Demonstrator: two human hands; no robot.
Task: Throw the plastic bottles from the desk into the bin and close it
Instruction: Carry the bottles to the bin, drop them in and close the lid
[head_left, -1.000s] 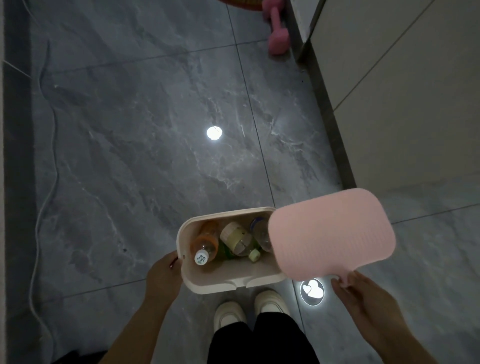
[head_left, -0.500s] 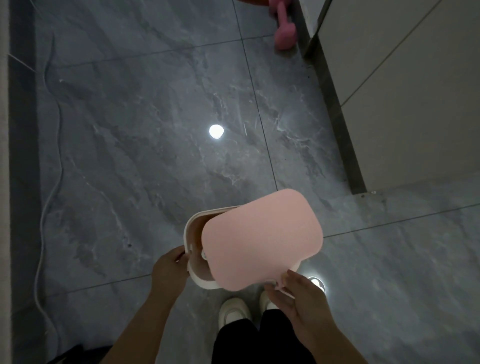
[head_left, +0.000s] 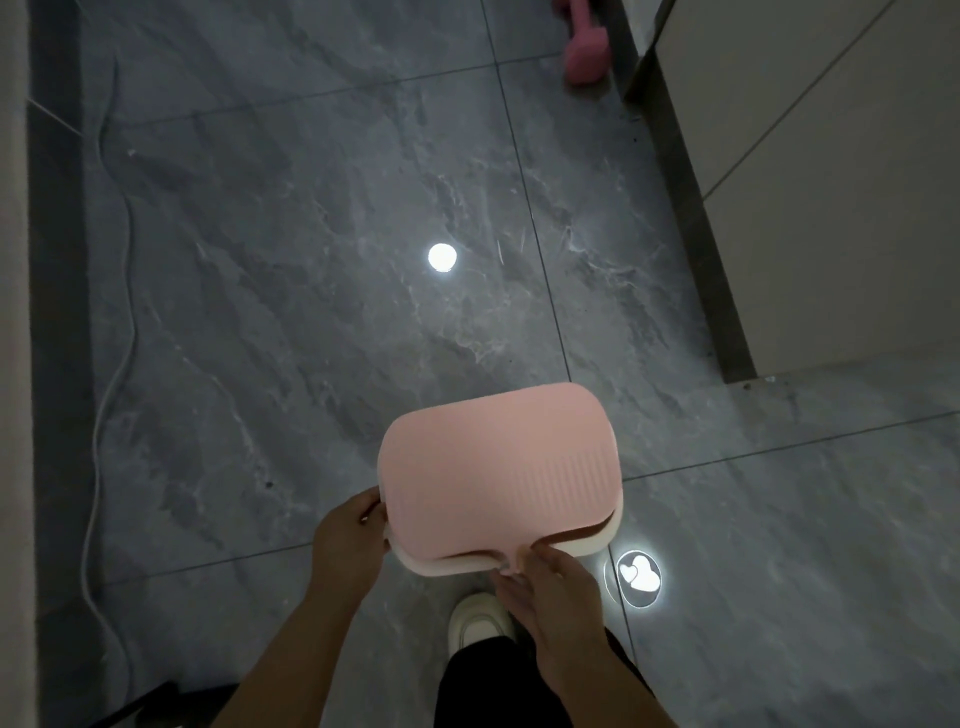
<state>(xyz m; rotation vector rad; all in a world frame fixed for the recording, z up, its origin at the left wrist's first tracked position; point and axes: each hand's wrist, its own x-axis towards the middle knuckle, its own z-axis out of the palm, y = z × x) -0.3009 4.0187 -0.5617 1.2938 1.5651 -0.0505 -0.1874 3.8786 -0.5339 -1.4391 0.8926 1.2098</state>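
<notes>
A pink ribbed lid (head_left: 498, 470) lies over the top of the small white bin (head_left: 582, 545), which stands on the grey tiled floor in front of my feet. Only the bin's near rim shows under the lid. The plastic bottles inside are hidden. My left hand (head_left: 350, 540) grips the bin's left side at the rim. My right hand (head_left: 545, 584) pinches the small tab at the lid's near edge.
A pink dumbbell (head_left: 584, 49) lies at the top by a white cabinet (head_left: 831, 182) on the right. A white cable (head_left: 104, 364) runs along the floor at the left. A heart-shaped light spot (head_left: 639, 574) glows right of the bin. My shoe (head_left: 478, 621) is below it.
The lid swung from the right, over the open bin, and now covers it. The bottles went out of sight. My right hand moved left with the lid; my left hand stayed on the bin.
</notes>
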